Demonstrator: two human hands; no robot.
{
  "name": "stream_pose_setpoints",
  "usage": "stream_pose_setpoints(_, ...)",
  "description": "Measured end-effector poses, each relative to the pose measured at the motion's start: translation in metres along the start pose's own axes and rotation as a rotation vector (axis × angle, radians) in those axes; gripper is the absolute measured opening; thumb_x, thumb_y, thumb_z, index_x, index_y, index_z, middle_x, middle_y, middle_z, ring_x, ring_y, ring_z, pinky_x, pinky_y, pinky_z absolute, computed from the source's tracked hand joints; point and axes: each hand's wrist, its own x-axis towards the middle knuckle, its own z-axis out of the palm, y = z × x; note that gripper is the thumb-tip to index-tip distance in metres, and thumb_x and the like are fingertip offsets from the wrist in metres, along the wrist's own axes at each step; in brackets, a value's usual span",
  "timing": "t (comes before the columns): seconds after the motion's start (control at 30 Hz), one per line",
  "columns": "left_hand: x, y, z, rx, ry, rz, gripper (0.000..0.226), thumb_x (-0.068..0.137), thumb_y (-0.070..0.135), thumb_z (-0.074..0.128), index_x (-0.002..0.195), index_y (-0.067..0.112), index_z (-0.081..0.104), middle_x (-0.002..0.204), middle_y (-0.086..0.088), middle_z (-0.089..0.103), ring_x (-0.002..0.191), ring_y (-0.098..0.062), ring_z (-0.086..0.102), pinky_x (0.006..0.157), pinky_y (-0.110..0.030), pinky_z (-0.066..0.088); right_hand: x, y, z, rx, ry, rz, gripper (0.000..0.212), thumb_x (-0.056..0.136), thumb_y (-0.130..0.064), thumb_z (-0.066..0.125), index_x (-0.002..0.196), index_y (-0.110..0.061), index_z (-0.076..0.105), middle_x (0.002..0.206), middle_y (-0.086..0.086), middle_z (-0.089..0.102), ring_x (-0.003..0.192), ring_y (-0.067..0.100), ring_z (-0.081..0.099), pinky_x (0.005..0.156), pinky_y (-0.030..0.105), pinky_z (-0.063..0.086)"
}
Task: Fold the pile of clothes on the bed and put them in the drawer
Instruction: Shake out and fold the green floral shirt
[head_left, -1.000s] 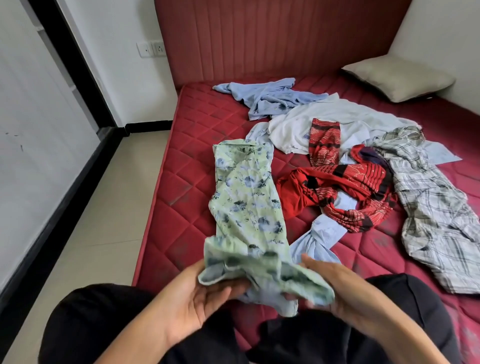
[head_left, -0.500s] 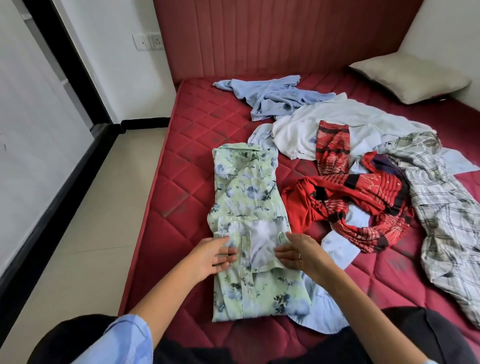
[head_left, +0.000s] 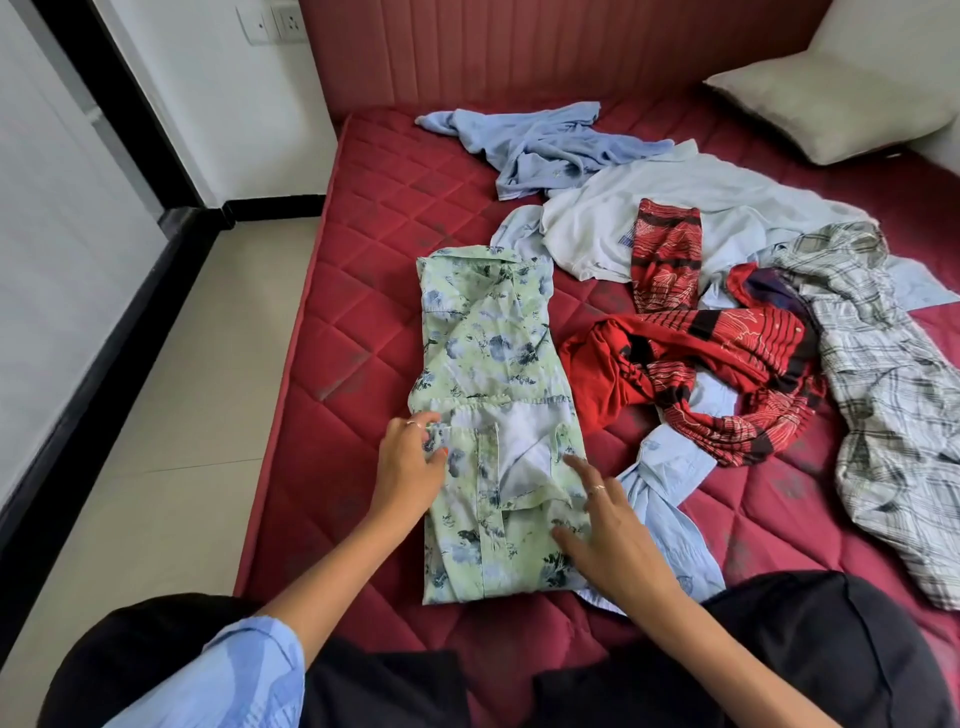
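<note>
The person's left hand (head_left: 413, 457) sits left of the frame's centre, its fingers curled as they pinch a fold of cloth at the fingertips, with a ring on one finger. The right hand (head_left: 602, 525) lies lower and to the right, palm down, fingers straight and spread, also ringed. Both bare forearms run up from the bottom of the frame, a light blue sleeve (head_left: 234, 675) showing at lower left, and dark-clad knees fill the bottom corners.
</note>
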Motion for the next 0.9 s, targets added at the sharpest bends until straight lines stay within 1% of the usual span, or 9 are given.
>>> stream_pose_setpoints(0.1,0.007,0.003,0.0,0.186,-0.106,0.234,0.041,0.09,0.021,0.064,0.13,0.018,0.056,0.126,0.004,0.046,0.121,-0.017,0.04,0.103,-0.028,0.032,0.018,-0.012,-0.001,-0.147,0.08,-0.103,0.031,0.088,-0.018,0.062,0.118,-0.022,0.06,0.114,0.002,0.045,0.085,0.03,0.061,0.065,0.037,0.048)
stream_pose_setpoints(0.23,0.021,0.014,0.005,0.377,-0.257,0.288,0.051,0.093,0.038,0.057,0.14,0.025,0.043,0.135,0.008,0.049,0.13,-0.016,0.037,0.105,-0.036,0.032,0.051,-0.034,-0.011,-0.063,0.196,-0.233,0.013,0.087,-0.012,0.064,0.099,-0.013,0.069,0.107,0.006,0.058,0.086,0.035,0.064,0.07,0.045,0.051)
stream_pose_setpoints(0.37,0.033,0.022,0.009,0.416,-0.279,0.198,0.035,0.094,0.043,0.053,0.125,0.028,0.053,0.124,0.007,0.053,0.125,-0.016,0.038,0.098,-0.039,0.03,0.082,-0.055,-0.012,-0.011,0.123,-0.336,0.014,0.088,-0.004,0.062,0.099,-0.004,0.07,0.095,0.015,0.066,0.091,0.034,0.063,0.076,0.03,0.045)
stream_pose_setpoints(0.47,0.035,0.027,0.006,0.371,-0.226,0.204,0.02,0.096,0.031,0.051,0.112,0.024,0.061,0.117,0.006,0.057,0.12,-0.017,0.042,0.093,-0.039,0.028,0.095,-0.06,0.002,0.021,0.088,-0.326,0.014,0.084,0.002,0.059,0.094,-0.001,0.069,0.09,0.018,0.065,0.087,0.034,0.061,0.073,0.024,0.039)
stream_pose_setpoints(0.57,0.024,0.018,-0.001,0.236,-0.047,0.345,0.014,0.097,0.024,0.049,0.106,0.02,0.059,0.106,0.007,0.06,0.104,-0.016,0.054,0.087,-0.038,0.034,0.101,-0.057,0.021,0.083,0.119,-0.266,0.013,0.085,-0.001,0.057,0.095,-0.002,0.064,0.096,0.018,0.062,0.086,0.036,0.061,0.075,0.037,0.048)
stream_pose_setpoints(0.67,0.008,0.006,-0.009,0.171,0.051,0.534,0.013,0.099,0.031,0.037,0.105,0.027,0.048,0.1,0.01,0.063,0.091,-0.012,0.059,0.084,-0.037,0.04,0.104,-0.049,0.034,0.061,0.064,-0.182,0.026,0.088,-0.007,0.059,0.112,-0.001,0.054,0.111,0.016,0.054,0.091,0.034,0.059,0.079,0.042,0.048)
stream_pose_setpoints(0.77,0.008,0.005,-0.011,0.219,0.07,0.651,0.016,0.098,0.034,0.032,0.108,0.029,0.044,0.102,0.007,0.066,0.091,-0.012,0.062,0.083,-0.038,0.044,0.104,-0.042,0.037,0.089,-0.011,-0.162,0.033,0.086,-0.007,0.061,0.116,-0.003,0.048,0.107,0.009,0.049,0.083,0.023,0.053,0.078,0.036,0.047)
stream_pose_setpoints(0.87,0.02,0.016,-0.002,0.286,0.04,0.683,0.024,0.099,0.036,0.032,0.112,0.026,0.049,0.105,0.007,0.067,0.095,-0.015,0.064,0.084,-0.04,0.044,0.097,-0.04,0.026,0.218,0.011,-0.099,0.028,0.09,-0.003,0.053,0.117,-0.004,0.05,0.107,0.007,0.052,0.085,0.017,0.054,0.072,0.02,0.041)
stream_pose_setpoints(0.9,0.023,0.02,0.002,0.297,0.019,0.677,0.027,0.099,0.037,0.033,0.112,0.024,0.053,0.106,0.007,0.067,0.096,-0.015,0.064,0.085,-0.039,0.043,0.091,-0.038,0.022,0.242,0.039,-0.089,0.026,0.091,-0.003,0.052,0.117,-0.004,0.05,0.109,0.006,0.052,0.086,0.016,0.055,0.073,0.019,0.042)
